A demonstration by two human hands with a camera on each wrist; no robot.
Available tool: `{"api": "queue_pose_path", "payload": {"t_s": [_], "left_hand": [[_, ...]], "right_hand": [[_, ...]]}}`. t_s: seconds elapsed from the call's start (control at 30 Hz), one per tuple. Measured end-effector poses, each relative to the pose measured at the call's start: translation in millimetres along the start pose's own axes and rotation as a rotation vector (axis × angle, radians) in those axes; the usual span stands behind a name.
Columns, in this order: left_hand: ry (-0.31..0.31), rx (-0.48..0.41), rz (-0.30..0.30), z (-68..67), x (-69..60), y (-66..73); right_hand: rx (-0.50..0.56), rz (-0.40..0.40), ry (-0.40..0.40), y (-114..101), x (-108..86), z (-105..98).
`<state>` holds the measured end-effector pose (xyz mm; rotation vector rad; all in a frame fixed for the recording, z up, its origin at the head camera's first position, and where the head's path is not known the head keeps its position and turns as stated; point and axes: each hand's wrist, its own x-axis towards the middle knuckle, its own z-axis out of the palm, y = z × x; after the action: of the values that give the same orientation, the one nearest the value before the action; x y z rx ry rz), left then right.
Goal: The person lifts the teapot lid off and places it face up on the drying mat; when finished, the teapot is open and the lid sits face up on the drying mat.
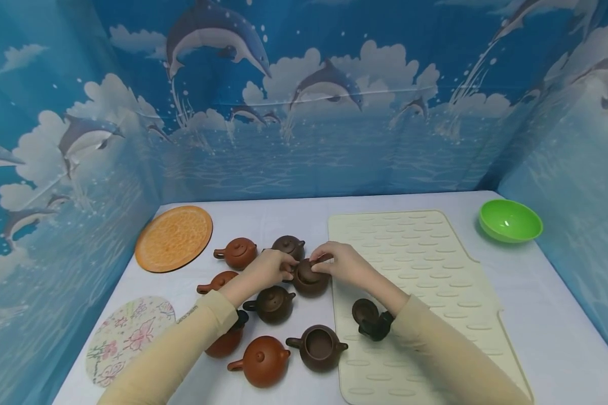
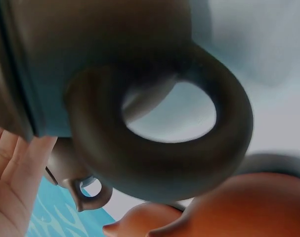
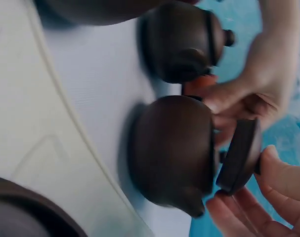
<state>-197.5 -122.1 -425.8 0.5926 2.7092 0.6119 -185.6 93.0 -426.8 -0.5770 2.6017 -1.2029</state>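
Above a dark brown teapot [image 1: 311,286], my right hand [image 1: 342,263] pinches its round lid [image 3: 241,155] by the knob. In the right wrist view the lid is tilted and apart from the teapot's opening. My left hand [image 1: 273,269] is at the handle side of the same teapot, its fingers curled there; the handle is mostly hidden. Beneath my left wrist stands another dark teapot [image 1: 273,305] with its lid on; its handle probably fills much of the left wrist view. A third dark lidded teapot [image 1: 287,246] sits just behind my left hand.
Reddish-brown teapots [image 1: 264,361] stand to the left, some partly behind my left arm. An open dark teapot [image 1: 320,347] is nearer me. A small dark round piece [image 1: 365,310] lies on the cream mat [image 1: 410,236]. A green bowl [image 1: 510,221] stands far right; an orange round board [image 1: 174,239], far left.
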Motion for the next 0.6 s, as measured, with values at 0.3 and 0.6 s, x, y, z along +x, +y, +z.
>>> {"api": "queue_pose_path", "payload": {"t_s": [0.3, 0.6], "left_hand": [[-0.008, -0.026, -0.017, -0.3, 0.5, 0.1], [-0.005, -0.037, -0.027, -0.1, -0.2, -1.0]], "right_hand": [[0.504, 0.207, -0.034, 45.1, -15.9, -28.6], [0.966, 0.286, -0.051, 87.6, -34.0, -32.1]]}}
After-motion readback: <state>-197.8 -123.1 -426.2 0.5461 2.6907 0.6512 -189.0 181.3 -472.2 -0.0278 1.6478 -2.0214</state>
